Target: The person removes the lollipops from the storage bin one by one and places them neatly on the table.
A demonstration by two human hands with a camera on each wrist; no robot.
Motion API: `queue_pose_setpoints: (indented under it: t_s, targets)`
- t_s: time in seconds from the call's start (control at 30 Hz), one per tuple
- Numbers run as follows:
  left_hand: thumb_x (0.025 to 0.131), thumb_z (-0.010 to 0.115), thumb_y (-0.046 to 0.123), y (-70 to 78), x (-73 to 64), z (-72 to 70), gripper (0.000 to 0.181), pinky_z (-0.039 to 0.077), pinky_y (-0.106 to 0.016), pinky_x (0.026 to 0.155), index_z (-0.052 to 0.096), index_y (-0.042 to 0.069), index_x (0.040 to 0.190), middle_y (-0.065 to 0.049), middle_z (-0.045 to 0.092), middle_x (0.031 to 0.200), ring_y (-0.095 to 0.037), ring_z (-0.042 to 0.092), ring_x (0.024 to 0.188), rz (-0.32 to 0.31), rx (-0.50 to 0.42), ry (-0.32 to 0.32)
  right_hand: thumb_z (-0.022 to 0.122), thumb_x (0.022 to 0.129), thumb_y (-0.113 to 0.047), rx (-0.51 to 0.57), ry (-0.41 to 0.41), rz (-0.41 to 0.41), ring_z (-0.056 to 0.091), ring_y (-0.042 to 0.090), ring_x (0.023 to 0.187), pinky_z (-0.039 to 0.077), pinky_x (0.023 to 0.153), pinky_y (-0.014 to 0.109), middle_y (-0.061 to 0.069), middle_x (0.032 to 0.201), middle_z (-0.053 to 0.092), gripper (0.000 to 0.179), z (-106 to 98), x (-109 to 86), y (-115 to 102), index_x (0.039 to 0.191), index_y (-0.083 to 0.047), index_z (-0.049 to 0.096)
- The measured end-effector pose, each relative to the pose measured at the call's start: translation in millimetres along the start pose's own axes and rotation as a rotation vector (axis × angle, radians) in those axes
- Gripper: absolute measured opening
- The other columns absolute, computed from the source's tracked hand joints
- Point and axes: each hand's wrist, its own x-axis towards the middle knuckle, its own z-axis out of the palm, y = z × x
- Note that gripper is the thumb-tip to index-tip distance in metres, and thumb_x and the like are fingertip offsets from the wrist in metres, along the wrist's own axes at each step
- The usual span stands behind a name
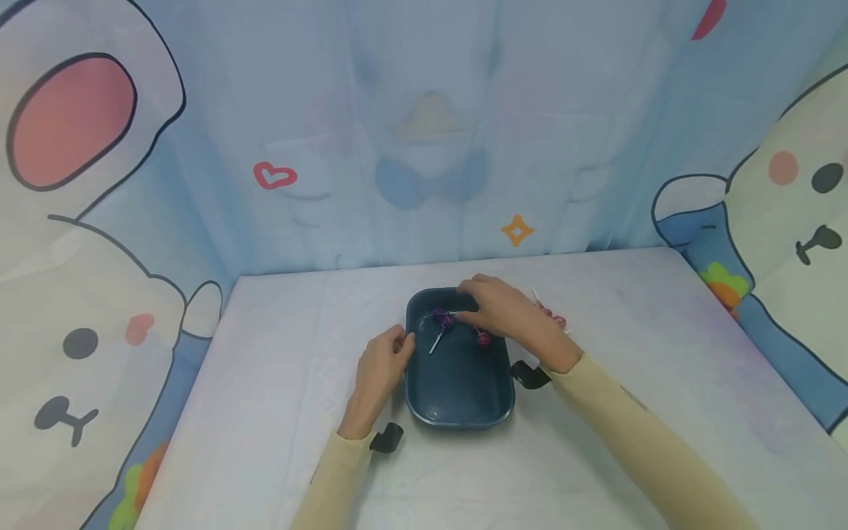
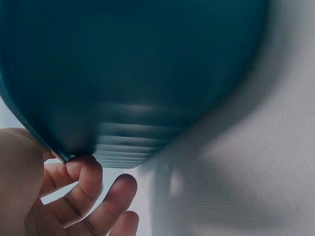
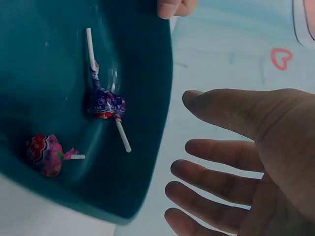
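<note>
A dark teal tray (image 1: 458, 394) stands on the table. My left hand (image 1: 383, 372) pinches the tray's left rim between thumb and curled index finger; in the left wrist view the fingers (image 2: 91, 177) sit at the rim with the thumb mostly hidden. Inside the tray's far end lie purple-wrapped lollipops (image 3: 104, 103), close together with two white sticks showing. A pink-wrapped lollipop (image 3: 45, 155) lies against the tray's side wall. Over the far right part of the tray is my right hand (image 1: 506, 313), fingers extended and apart, holding nothing.
More pink-red lollipops (image 1: 559, 322) lie on the white-covered table (image 1: 662, 353) right of the tray, partly hidden by the right forearm. A blue cartoon-printed curtain (image 1: 318, 110) hangs behind the table. Black wrist cameras (image 1: 387, 439) are worn on both wrists.
</note>
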Motion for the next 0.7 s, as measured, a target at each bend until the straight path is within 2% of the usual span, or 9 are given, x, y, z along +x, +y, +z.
queue_pose_setpoints:
  t_s: [0.27,0.5,0.7]
  targets:
    - [0.092,0.048,0.04,-1.8,1.6,-0.1,0.027,0.034,-0.024,0.045,0.051,0.019,0.075,0.005,0.05,0.06,-0.009,0.044,0.051,0.003,0.012,-0.007,0.067,0.081,-0.035,-0.104,-0.04,-0.038,0.058,0.023,0.096,0.047,0.087,0.04,0.01,0.107,0.061,0.047,16,24.5,-9,0.117,-0.005,0.058]
    - [0.092,0.047,0.039,-2.4,1.5,-0.7,0.026,0.034,-0.024,0.044,0.051,0.02,0.076,0.004,0.05,0.06,-0.009,0.045,0.05,0.007,-0.002,-0.015,0.066,0.083,-0.035,-0.215,-0.134,-0.032,0.058,0.02,0.082,0.05,0.078,0.038,0.008,0.096,0.062,0.04,28,37.2,-21,0.109,-0.005,0.061]
    - [0.093,0.046,0.041,-3.6,1.5,-1.3,0.027,0.035,-0.024,0.044,0.051,0.02,0.075,0.004,0.05,0.059,-0.009,0.045,0.049,0.006,-0.004,-0.019,0.066,0.083,-0.032,-0.24,-0.172,-0.025,0.054,0.017,0.068,0.048,0.065,0.034,0.003,0.079,0.06,0.025,37,45.8,-25,0.089,-0.008,0.062]
